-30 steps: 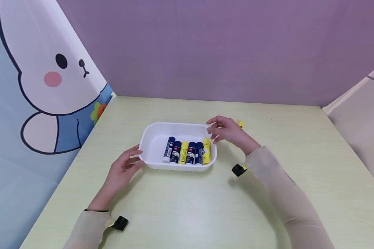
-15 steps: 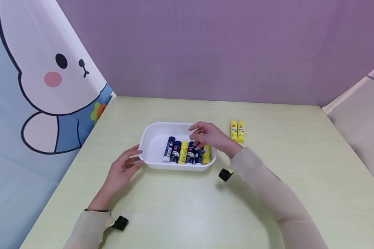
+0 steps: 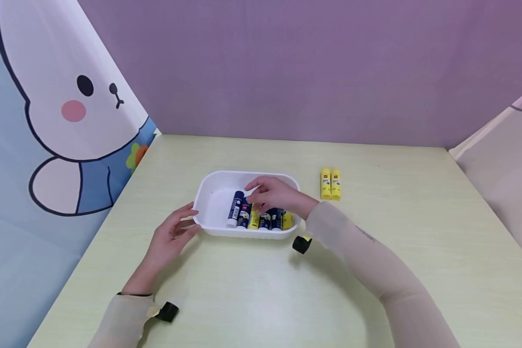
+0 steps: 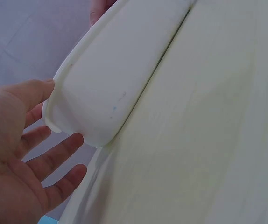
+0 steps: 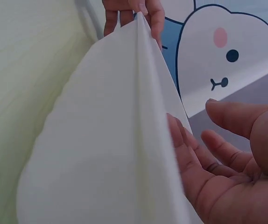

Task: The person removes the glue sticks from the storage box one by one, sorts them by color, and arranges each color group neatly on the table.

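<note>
A white plastic tray [image 3: 213, 198] holds a row of blue and yellow glue sticks [image 3: 235, 209], lying side by side. At its left end my left hand [image 3: 171, 239] touches the rim; in the left wrist view the thumb [image 4: 43, 87] meets the rim and the other fingers spread loosely. Over the row hovers my right hand [image 3: 275, 195], hiding the upper parts of several sticks. The right wrist view shows that hand's thumb [image 5: 241, 115] apart from its fingers, nothing visible between them. The tray wall [image 5: 92, 130] hides the sticks there.
Two yellow glue sticks [image 3: 330, 184] lie together on the pale wooden table [image 3: 261, 285], to the right of the tray. A purple backdrop [image 3: 287, 72] stands behind, and a rabbit-print cloth [image 3: 56, 183] hangs at the left.
My right hand has moved left from the tray's right rim to above the glue sticks, uncovering the two yellow ones on the table. My left hand and the tray stay put.
</note>
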The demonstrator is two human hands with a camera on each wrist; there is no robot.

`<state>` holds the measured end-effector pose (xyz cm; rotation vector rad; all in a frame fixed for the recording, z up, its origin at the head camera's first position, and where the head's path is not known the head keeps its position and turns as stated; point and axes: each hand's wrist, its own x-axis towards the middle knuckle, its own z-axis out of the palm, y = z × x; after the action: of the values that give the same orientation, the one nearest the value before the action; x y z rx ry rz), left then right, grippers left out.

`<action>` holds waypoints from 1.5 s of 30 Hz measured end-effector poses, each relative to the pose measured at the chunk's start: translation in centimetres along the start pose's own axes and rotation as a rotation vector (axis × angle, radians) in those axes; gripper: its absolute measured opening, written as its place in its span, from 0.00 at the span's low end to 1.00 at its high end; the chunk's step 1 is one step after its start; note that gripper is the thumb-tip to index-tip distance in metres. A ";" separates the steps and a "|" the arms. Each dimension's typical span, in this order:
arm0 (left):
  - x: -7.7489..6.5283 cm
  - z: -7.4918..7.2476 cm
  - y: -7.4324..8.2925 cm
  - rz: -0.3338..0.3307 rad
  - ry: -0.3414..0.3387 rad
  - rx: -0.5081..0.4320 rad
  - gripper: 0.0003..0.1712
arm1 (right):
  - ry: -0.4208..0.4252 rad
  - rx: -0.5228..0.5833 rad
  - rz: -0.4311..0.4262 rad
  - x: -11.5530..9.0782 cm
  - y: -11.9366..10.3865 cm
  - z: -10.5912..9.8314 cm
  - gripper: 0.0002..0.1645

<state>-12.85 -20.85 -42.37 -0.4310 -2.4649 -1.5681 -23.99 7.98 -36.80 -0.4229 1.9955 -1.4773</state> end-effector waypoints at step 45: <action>0.3 0.0 0.0 -0.034 -0.002 -0.006 0.19 | -0.236 0.076 0.246 8.6 -2.9 3.2 0.32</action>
<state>-13.10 -20.82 -42.23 -0.3940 -2.4829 -1.5890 -28.78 -0.40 -37.11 -0.2920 1.7326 -1.2823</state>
